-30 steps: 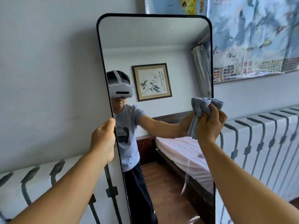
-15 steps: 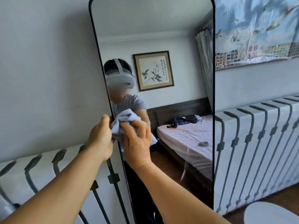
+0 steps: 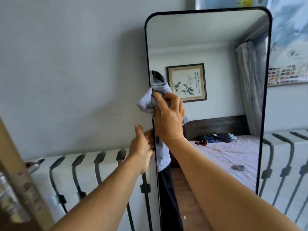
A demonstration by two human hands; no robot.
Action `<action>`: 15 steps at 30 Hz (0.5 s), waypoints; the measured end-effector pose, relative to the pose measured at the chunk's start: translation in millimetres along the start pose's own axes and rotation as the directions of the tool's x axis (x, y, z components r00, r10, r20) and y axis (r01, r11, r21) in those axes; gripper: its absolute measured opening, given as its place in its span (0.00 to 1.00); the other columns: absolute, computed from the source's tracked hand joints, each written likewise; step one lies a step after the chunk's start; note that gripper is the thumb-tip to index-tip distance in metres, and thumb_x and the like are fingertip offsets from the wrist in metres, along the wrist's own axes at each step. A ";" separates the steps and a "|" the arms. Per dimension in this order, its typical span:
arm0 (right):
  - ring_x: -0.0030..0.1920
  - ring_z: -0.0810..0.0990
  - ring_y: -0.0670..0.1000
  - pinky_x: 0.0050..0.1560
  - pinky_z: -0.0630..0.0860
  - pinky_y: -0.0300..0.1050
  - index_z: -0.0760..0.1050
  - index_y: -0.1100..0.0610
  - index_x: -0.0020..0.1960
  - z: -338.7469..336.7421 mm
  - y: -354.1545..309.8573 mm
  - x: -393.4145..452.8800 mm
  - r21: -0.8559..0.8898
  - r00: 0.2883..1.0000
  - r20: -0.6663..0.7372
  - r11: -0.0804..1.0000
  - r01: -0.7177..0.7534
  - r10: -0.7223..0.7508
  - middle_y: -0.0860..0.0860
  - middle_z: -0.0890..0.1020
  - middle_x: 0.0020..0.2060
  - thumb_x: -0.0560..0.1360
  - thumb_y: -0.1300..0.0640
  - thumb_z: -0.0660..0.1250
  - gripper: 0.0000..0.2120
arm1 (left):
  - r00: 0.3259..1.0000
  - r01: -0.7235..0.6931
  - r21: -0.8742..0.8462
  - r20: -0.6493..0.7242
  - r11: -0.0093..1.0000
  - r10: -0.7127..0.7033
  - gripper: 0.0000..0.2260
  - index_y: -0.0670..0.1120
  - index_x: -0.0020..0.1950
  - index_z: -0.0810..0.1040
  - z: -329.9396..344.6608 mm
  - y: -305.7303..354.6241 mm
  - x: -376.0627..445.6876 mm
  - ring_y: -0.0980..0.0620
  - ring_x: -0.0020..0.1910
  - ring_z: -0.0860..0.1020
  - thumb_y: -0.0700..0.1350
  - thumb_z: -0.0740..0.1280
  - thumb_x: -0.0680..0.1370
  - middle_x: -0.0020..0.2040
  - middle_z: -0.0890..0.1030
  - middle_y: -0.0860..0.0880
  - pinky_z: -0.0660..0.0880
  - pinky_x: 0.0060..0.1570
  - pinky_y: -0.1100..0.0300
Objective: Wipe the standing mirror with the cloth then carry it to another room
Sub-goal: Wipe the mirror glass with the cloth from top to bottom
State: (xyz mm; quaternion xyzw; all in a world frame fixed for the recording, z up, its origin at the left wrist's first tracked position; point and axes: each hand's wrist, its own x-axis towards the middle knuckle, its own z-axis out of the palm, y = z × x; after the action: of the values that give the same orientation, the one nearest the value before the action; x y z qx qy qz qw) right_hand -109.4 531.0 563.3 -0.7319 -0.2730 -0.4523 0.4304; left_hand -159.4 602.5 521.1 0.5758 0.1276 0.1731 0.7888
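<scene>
A tall standing mirror [image 3: 216, 39] with a thin black frame leans against the grey wall. My right hand [image 3: 168, 119] grips a light blue cloth [image 3: 146, 102] and holds it against the mirror's left edge, about halfway up. Just below it, my left hand [image 3: 142, 147] holds the left side of the frame with its fingers wrapped behind the edge. The glass reflects a bed, a framed painting and part of a person behind the cloth.
White radiator covers with black bars [image 3: 83, 177] run along the wall on both sides of the mirror. A map poster [image 3: 290, 47] hangs at the upper right. A wooden edge [image 3: 20, 172] crosses the lower left.
My right hand has moved the cloth up along the mirror's left edge, above my left hand. The view has shifted, so the mirror now sits further right in view.
</scene>
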 end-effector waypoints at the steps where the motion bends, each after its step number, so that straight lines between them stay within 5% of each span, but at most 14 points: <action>1: 0.53 0.71 0.61 0.53 0.67 0.56 0.75 0.52 0.62 0.6 0.3 3.9 -0.010 1.000 0.010 1.000 0.018 -0.018 0.59 0.74 0.54 0.72 0.59 0.67 0.18 | 1.000 0.003 0.002 0.005 1.000 -0.003 0.27 0.51 0.45 0.79 -0.3 0.5 -0.1 0.60 0.40 0.79 0.62 0.43 0.79 0.34 0.85 0.56 0.68 0.51 0.59; 7: 0.50 0.68 0.55 0.49 0.72 0.55 0.78 0.53 0.57 1.4 29.9 -53.2 -0.086 0.993 0.007 0.990 0.114 -0.114 0.56 0.73 0.52 0.72 0.59 0.65 0.14 | 0.999 0.042 0.009 -0.005 0.999 -0.042 0.32 0.45 0.52 0.80 -3.7 3.4 1.8 0.52 0.43 0.83 0.64 0.45 0.78 0.43 0.86 0.46 0.77 0.41 0.60; 11: 0.49 0.68 0.54 0.49 0.71 0.53 0.79 0.53 0.55 2.6 40.6 -79.0 -0.095 0.987 0.002 0.983 0.157 -0.158 0.51 0.67 0.53 0.73 0.55 0.60 0.14 | 0.998 0.066 -0.003 0.025 0.998 -0.065 0.35 0.42 0.57 0.80 -3.9 5.3 0.8 0.47 0.51 0.81 0.66 0.45 0.77 0.52 0.84 0.41 0.76 0.49 0.57; 15: 0.50 0.67 0.55 0.50 0.71 0.54 0.79 0.53 0.55 0.8 31.1 -57.0 -0.075 0.992 -0.020 0.990 0.121 -0.123 0.53 0.70 0.52 0.72 0.58 0.63 0.13 | 1.000 0.029 0.031 0.004 0.999 -0.029 0.33 0.44 0.52 0.81 -2.9 3.1 1.8 0.50 0.45 0.83 0.66 0.45 0.77 0.47 0.85 0.43 0.76 0.43 0.58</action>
State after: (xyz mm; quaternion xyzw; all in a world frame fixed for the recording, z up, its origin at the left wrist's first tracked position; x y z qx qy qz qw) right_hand -109.7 516.2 500.0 -0.7235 -0.2949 -0.4967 0.3780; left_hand -159.4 606.6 523.2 0.5864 0.1368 0.1586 0.7825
